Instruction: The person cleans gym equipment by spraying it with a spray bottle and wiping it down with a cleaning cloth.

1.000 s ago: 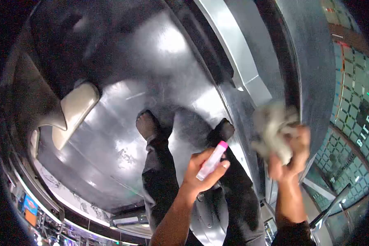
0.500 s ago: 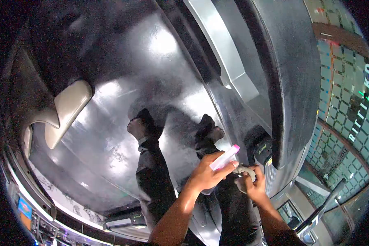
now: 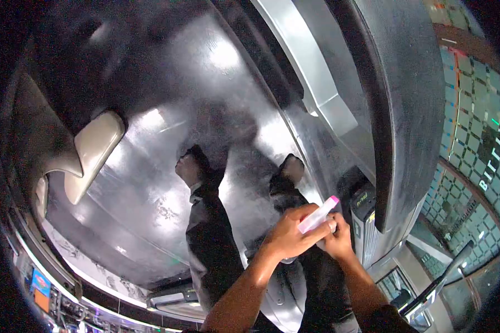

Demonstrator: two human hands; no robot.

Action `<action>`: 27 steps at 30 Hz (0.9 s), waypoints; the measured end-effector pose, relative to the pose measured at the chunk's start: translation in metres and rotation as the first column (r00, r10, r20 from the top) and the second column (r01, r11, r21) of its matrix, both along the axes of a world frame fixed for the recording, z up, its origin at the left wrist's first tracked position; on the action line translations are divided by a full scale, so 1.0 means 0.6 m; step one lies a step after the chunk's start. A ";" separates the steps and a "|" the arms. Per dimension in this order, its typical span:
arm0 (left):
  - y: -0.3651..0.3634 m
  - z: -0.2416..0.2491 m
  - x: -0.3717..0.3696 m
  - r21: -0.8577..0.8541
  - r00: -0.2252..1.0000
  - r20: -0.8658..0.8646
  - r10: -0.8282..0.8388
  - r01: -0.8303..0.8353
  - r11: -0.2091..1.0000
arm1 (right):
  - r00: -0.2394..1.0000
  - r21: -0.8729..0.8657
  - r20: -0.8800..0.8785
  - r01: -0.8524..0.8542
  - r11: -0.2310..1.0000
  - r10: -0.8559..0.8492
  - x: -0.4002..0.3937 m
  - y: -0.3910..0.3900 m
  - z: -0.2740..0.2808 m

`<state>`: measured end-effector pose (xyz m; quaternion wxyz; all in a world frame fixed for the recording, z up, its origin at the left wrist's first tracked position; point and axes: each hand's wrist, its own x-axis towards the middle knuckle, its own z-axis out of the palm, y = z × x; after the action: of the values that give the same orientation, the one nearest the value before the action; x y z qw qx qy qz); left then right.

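My left hand grips a slim whitish, translucent piece with a bright pink end, tilted up to the right. Its exact kind I cannot make out. Against it, my right hand is closed, fingers curled and touching or almost touching the left fingertips. The grey, soft-looking cloth-like thing seen in the right hand earlier is now mostly hidden by the fingers. Both hands are over my dark-trousered right leg.
My feet rest on a dark shiny surface. A beige curved part stands at left. A silver bar and a thick dark padded edge run along the right. Tiled glass with lettering lies beyond.
My hands have come closer together, with the right hand moving in to the left. The grey cloth-like thing has gone out of sight behind fingers. The view has shifted slightly.
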<state>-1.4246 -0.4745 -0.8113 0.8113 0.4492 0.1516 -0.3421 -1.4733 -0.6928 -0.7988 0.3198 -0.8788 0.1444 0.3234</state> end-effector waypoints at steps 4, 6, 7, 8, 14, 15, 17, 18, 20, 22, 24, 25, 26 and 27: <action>0.013 0.012 0.024 -0.021 0.999 -0.048 0.022 -0.023 1.000 | 0.963 -0.104 0.129 -0.224 0.969 0.236 0.057 -0.003 -0.047; 0.018 0.001 0.020 -0.006 0.992 -0.109 -0.066 0.066 0.998 | 0.928 -0.267 0.044 -0.347 0.899 0.371 0.105 0.012 -0.069; 0.019 -0.003 0.019 -0.007 0.992 -0.124 -0.022 0.021 1.000 | 0.922 -0.381 -0.106 -0.384 0.841 0.373 0.134 0.032 -0.071; 0.020 -0.007 0.018 -0.009 0.990 -0.139 0.020 -0.022 1.000 | 0.930 -0.391 -0.249 -0.353 0.850 0.271 0.161 0.038 -0.090; 0.039 -0.012 0.012 0.053 0.992 -0.094 0.089 -0.084 0.995 | 0.742 -0.860 -0.003 -0.344 0.377 0.670 0.216 -0.085 -0.219; 0.041 -0.011 0.013 0.067 0.990 -0.064 0.123 -0.118 0.991 | 0.796 -0.882 -0.063 -0.327 0.339 0.602 0.228 -0.060 -0.201; 0.050 -0.012 0.020 0.086 0.987 -0.046 0.156 -0.151 0.985 | 0.826 -0.901 -0.220 -0.376 0.217 0.519 0.236 -0.015 -0.174; 0.057 -0.008 0.020 0.086 0.987 -0.070 0.145 -0.139 0.987 | 0.834 -0.893 -0.266 -0.402 0.202 0.483 0.237 -0.002 -0.167; 0.066 -0.010 0.023 0.092 0.986 -0.076 0.151 -0.144 0.985 | 0.837 -0.868 -0.204 -0.395 0.301 0.508 0.250 -0.036 -0.205; 0.068 -0.011 0.018 0.103 0.982 -0.056 0.179 -0.172 0.980 | 0.791 -0.881 -0.120 -0.364 0.304 0.600 0.260 -0.079 -0.279; 0.066 -0.011 0.013 0.101 0.982 -0.059 0.177 -0.171 0.980 | 0.754 -0.881 -0.106 -0.374 0.289 0.649 0.288 -0.074 -0.315; 0.064 -0.009 0.011 0.096 0.982 -0.060 0.176 -0.170 0.981 | 0.756 -0.866 -0.135 -0.405 0.295 0.641 0.309 -0.054 -0.319; 0.064 -0.009 0.012 0.101 0.981 -0.004 0.195 -0.194 0.976 | 0.758 -0.853 -0.158 -0.428 0.300 0.633 0.325 -0.038 -0.318; 0.064 -0.013 0.014 0.092 0.980 -0.024 0.198 -0.195 0.976 | 0.725 -0.872 -0.119 -0.403 0.278 0.678 0.329 -0.037 -0.314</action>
<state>-1.4162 -0.4361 -0.8191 0.8177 0.4620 0.2236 -0.2604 -1.2761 -0.7147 -0.9873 -0.2727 -0.9440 -0.0733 0.1706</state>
